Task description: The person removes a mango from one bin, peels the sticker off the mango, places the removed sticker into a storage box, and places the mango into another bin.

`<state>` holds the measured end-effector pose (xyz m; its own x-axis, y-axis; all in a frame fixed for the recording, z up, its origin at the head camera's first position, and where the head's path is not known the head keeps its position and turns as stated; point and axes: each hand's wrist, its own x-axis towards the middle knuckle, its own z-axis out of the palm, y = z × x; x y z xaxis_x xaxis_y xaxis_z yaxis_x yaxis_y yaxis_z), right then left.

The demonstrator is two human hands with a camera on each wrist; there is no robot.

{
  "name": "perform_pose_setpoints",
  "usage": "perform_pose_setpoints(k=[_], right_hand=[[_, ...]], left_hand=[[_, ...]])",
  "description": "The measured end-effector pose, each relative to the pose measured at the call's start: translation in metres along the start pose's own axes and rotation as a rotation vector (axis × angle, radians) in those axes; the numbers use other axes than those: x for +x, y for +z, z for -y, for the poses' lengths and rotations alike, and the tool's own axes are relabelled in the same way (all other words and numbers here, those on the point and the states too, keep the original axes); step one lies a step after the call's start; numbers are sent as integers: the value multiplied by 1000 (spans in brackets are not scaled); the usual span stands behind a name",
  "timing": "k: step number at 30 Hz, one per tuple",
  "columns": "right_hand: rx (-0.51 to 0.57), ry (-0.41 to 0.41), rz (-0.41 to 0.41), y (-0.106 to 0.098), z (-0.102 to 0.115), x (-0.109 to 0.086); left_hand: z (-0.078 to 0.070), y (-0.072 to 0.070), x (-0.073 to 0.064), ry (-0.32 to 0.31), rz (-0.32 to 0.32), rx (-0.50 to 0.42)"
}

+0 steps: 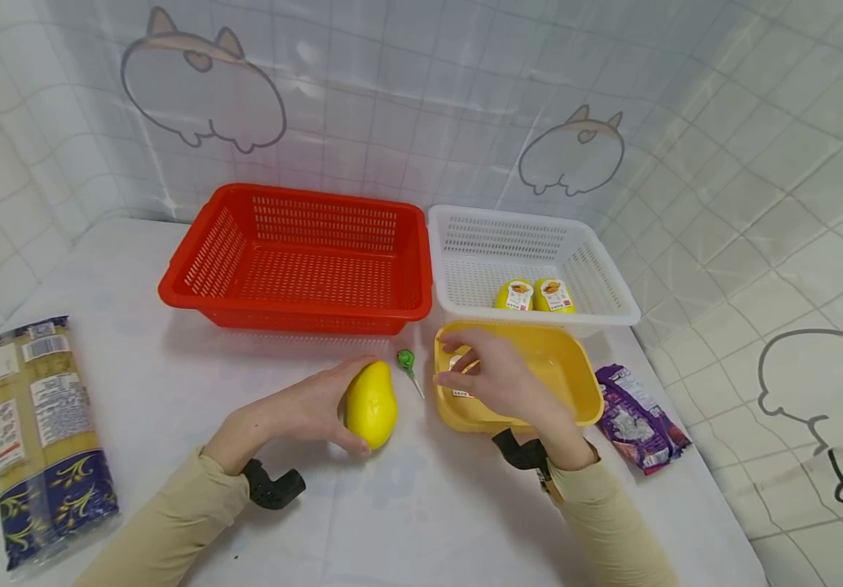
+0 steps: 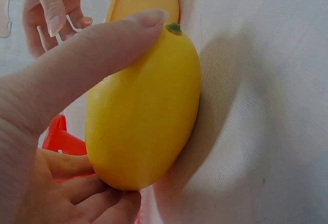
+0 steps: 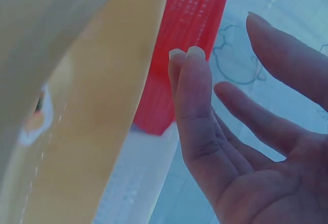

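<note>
Fruit (image 1: 375,406), yellow and smooth, is in the left hand (image 1: 311,409) as I watch, held between the thumb and the fingers. From it, a little green lollipop (image 1: 406,360) lies close by at one o'clock, and a big red basket (image 1: 304,315) sits at eleven. At three o'clock, the right hand (image 1: 498,371) has loose, bent fingers that grip nothing, right by a yellow tub (image 1: 567,371).

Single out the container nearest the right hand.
The yellow tub, partly hidden by the right hand; the red basket and white basket stand farther back.
</note>
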<state>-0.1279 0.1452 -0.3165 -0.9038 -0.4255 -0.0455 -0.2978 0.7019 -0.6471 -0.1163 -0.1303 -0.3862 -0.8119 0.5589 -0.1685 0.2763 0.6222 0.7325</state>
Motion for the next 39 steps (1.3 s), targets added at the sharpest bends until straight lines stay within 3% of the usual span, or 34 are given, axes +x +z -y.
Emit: perform_pose_setpoints(k=[13,22,33,39], right_hand=[[49,-36,41,24,19,10],[93,-81,105,45,19,8],[-39,-39,209,70,20,11],[-67,-10,237,79,20,12]], left_hand=[[1,-2,-1,-27,6,-12],[2,1,-1,17,2,-29],[0,1,0,-16,-1,10],[1,-1,0,1,-5,23]])
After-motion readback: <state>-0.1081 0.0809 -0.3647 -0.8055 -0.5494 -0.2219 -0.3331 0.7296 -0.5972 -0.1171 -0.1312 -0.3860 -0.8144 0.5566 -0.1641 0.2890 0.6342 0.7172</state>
